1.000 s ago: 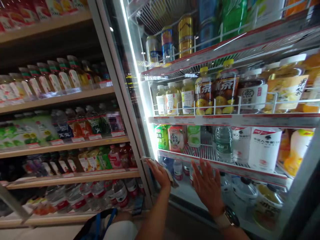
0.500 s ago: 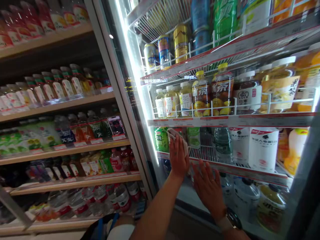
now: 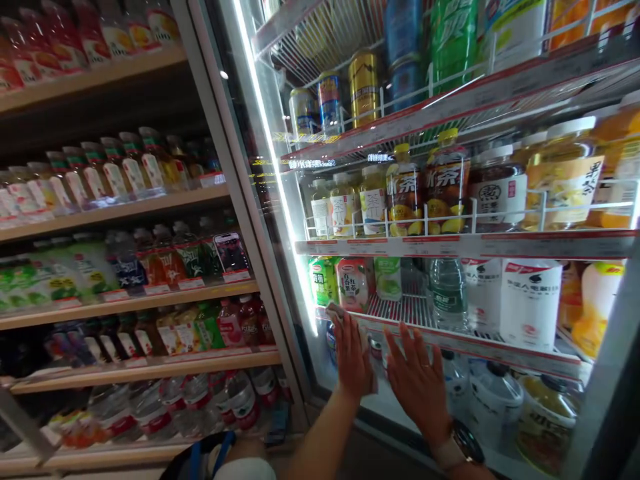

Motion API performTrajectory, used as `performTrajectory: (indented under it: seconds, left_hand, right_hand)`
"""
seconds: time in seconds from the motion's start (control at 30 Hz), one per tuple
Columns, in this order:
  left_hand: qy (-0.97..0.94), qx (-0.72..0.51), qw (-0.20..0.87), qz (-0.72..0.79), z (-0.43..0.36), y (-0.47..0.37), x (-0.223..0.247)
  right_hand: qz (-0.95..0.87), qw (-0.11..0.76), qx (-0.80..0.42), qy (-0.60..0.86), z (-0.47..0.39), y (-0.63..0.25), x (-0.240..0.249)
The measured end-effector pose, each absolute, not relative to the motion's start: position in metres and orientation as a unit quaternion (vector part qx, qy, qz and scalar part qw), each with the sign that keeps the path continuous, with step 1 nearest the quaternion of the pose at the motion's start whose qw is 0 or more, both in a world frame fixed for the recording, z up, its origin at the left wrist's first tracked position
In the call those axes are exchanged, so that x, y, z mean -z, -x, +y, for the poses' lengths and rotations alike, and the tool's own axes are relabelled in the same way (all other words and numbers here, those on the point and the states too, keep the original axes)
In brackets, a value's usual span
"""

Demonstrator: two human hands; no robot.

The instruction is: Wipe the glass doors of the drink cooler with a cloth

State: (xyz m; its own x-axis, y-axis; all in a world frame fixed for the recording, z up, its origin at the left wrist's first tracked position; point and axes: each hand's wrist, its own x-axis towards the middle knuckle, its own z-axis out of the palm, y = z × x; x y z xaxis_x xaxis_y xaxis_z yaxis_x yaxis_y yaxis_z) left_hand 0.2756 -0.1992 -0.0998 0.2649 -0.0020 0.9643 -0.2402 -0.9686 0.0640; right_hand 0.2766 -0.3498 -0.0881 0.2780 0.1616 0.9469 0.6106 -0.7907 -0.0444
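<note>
My left hand (image 3: 351, 363) holds a pale, crumpled cloth (image 3: 335, 311) under its flattened fingers. It rests against the glass front of the lit drinks fridge, level with the lower shelf edge (image 3: 505, 350). To its right, my right hand (image 3: 414, 377) is spread flat on the same glass with nothing in it; a dark-faced watch (image 3: 466, 441) is on that wrist. Behind the glass, just above my left hand, stand a green carton (image 3: 323, 280) and a red-and-white carton (image 3: 352, 283). A clear bottle with a green label (image 3: 447, 293) is above my right hand.
Left of the fridge frame (image 3: 250, 193), open wooden shelves (image 3: 125, 303) hold rows of bottles. A phone (image 3: 231, 253) leans upright on one of them. My knee (image 3: 245, 469) shows at the bottom. More bottles (image 3: 495, 393) stand low inside the fridge.
My left hand has slid downward on the glass with the cloth, from in front of the cartons to the shelf edge, uncovering the red-and-white carton. My right hand has hardly moved.
</note>
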Motion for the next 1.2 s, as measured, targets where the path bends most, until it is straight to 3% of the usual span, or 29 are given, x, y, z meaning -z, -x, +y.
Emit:
performTrajectory:
  seconds: [0.1, 0.2, 0.3, 0.5, 0.6, 0.7, 0.9, 1.0, 1.1, 1.2]
  left_hand:
    - [-0.777, -0.609, 0.124, -0.101, -0.212, -0.289, 0.031]
    - [-0.766, -0.620, 0.136, -0.098, -0.221, -0.295, 0.005]
    - [-0.762, -0.629, 0.102, -0.116, -0.221, -0.292, 0.037]
    - [-0.781, -0.615, -0.042, -0.097, -0.203, -0.270, 0.162]
    - [-0.799, -0.587, -0.069, -0.106, -0.197, -0.264, 0.182]
    - [-0.794, -0.593, -0.053, -0.125, -0.198, -0.269, 0.150]
    - [-0.767, -0.625, 0.088, -0.116, -0.212, -0.289, 0.008]
    - [-0.753, -0.635, 0.133, -0.111, -0.219, -0.293, -0.024]
    - [-0.749, -0.645, 0.108, -0.106, -0.220, -0.292, 0.006]
    - [-0.755, -0.646, 0.054, -0.094, -0.216, -0.284, 0.077]
  right_hand:
    - [-0.253, 0.203, 0.545, 0.773, -0.351, -0.276, 0.089]
    - [-0.259, 0.208, 0.538, 0.775, -0.351, -0.275, 0.089]
    - [-0.257, 0.211, 0.540, 0.774, -0.351, -0.274, 0.089]
    - [-0.248, 0.217, 0.541, 0.774, -0.349, -0.276, 0.090]
    - [-0.245, 0.217, 0.537, 0.777, -0.349, -0.277, 0.092]
    - [-0.246, 0.210, 0.532, 0.782, -0.349, -0.278, 0.094]
    - [-0.257, 0.207, 0.539, 0.775, -0.351, -0.276, 0.090]
    - [-0.258, 0.203, 0.542, 0.774, -0.352, -0.274, 0.088]
    - [-0.257, 0.208, 0.543, 0.772, -0.351, -0.275, 0.088]
    - [-0.252, 0.211, 0.539, 0.776, -0.350, -0.276, 0.090]
